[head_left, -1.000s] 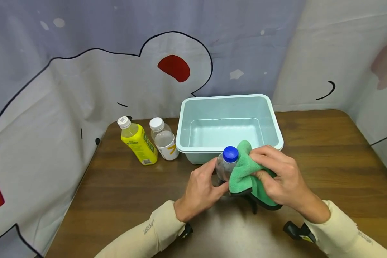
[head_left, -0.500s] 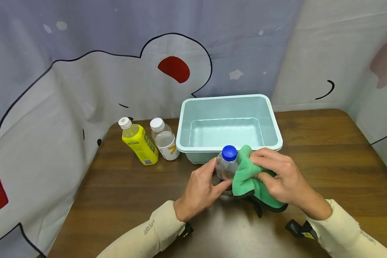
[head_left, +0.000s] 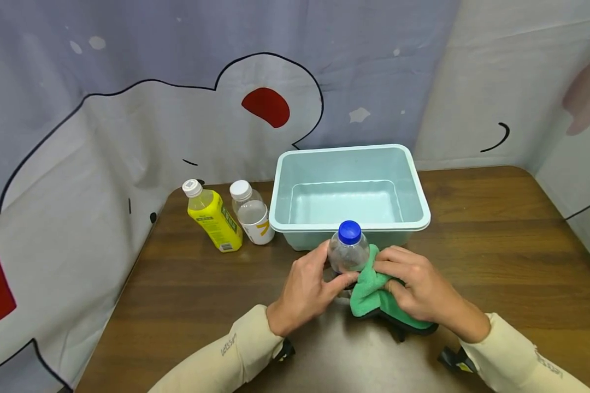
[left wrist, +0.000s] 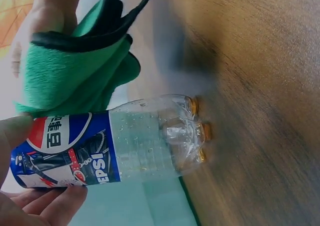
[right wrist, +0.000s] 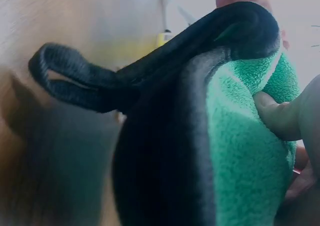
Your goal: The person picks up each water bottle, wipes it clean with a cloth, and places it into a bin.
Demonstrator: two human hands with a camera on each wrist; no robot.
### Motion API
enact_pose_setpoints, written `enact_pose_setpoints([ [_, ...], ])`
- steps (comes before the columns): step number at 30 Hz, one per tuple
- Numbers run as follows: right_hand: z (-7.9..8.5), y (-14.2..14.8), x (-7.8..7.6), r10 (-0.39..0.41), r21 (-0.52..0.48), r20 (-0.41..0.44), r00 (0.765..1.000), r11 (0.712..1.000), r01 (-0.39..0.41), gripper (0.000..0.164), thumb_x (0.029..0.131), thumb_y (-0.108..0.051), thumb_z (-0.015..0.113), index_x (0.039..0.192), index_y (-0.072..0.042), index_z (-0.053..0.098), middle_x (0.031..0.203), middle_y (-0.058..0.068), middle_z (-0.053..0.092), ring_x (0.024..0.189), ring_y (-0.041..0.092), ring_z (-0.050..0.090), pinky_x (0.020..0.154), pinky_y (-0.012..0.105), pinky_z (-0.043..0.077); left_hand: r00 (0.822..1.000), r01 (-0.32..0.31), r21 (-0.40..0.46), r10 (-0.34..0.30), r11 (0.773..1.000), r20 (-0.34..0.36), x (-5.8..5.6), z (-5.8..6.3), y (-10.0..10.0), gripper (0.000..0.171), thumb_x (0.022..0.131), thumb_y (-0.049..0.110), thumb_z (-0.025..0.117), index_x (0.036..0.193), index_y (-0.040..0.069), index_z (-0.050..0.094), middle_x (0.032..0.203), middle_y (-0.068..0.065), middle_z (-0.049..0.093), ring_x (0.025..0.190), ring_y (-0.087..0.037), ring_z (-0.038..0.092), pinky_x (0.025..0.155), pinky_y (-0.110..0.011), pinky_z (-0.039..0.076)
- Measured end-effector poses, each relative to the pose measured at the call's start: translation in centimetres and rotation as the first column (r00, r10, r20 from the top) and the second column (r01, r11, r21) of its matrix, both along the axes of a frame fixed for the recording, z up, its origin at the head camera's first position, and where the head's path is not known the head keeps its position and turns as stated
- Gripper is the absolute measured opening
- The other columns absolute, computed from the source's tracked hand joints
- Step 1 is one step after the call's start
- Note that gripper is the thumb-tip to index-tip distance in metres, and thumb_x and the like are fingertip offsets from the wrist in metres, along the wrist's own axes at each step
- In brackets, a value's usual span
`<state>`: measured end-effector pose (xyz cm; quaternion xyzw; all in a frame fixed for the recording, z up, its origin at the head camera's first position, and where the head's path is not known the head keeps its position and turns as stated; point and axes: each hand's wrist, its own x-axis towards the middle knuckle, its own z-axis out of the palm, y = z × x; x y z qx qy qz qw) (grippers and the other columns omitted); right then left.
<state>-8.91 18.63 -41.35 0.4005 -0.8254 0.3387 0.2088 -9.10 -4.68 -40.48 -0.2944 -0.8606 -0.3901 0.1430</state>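
A clear plastic Pepsi bottle (left wrist: 142, 141) with a blue cap (head_left: 349, 232) stands near upright before the basin. My left hand (head_left: 307, 286) grips it round the label, thumb on the near side. Its bottom shows close to the table in the left wrist view. In my right hand (head_left: 420, 284) is a green cloth (head_left: 373, 292) with black edging, pinched between thumb and fingers and held against the bottle's right side. A black loop (right wrist: 70, 78) hangs off the cloth in the right wrist view.
Behind the bottle sits a pale blue plastic basin (head_left: 349, 226) with nothing inside. To its left stand a yellow-labelled bottle (head_left: 216, 224) and a clear bottle with a white cap (head_left: 253, 215). A printed curtain (head_left: 177, 120) borders the wooden table (head_left: 187, 305).
My right hand has slid the cloth down the bottle's right side, baring its shoulder. My left hand keeps its grip with little movement.
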Motion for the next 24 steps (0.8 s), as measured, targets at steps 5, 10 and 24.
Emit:
enact_pose_setpoints([
  [5,-1.0,0.0,0.1,-0.027,0.130,-0.022,0.999,0.991,0.030,0.032,0.071,0.008,0.061,0.094,-0.011,0.073,0.095,-0.006,0.064,0.090,0.006,0.056,0.078,0.018,0.045,0.999,0.005,0.024,-0.004,1.000,-0.041,-0.1,0.0,0.1,0.050,0.081,0.032,0.081,0.118,0.008,0.058,0.105,-0.004,0.071,0.088,-0.012,0.070,0.072,-0.029,0.059],
  [10,-2.4,-0.1,0.3,-0.027,0.263,-0.074,0.997,0.964,0.045,0.033,0.068,0.007,0.061,0.091,-0.013,0.073,0.090,-0.006,0.061,0.085,0.007,0.055,0.070,0.023,0.049,0.998,-0.005,0.018,0.006,1.000,-0.056,-0.1,0.0,0.2,0.051,0.080,0.033,0.082,0.117,0.007,0.058,0.103,-0.004,0.072,0.086,-0.011,0.070,0.071,-0.026,0.058],
  [24,-1.9,1.1,0.3,0.032,0.343,-0.077,0.996,0.939,-0.004,0.034,0.068,0.004,0.068,0.096,-0.013,0.072,0.090,-0.007,0.059,0.083,0.006,0.051,0.068,0.023,0.049,0.991,0.079,0.077,-0.087,0.994,0.102,-0.6,0.1,-0.1,0.075,0.082,0.033,0.081,0.142,0.014,0.041,0.122,-0.003,0.068,0.109,-0.010,0.067,0.091,-0.025,0.057],
])
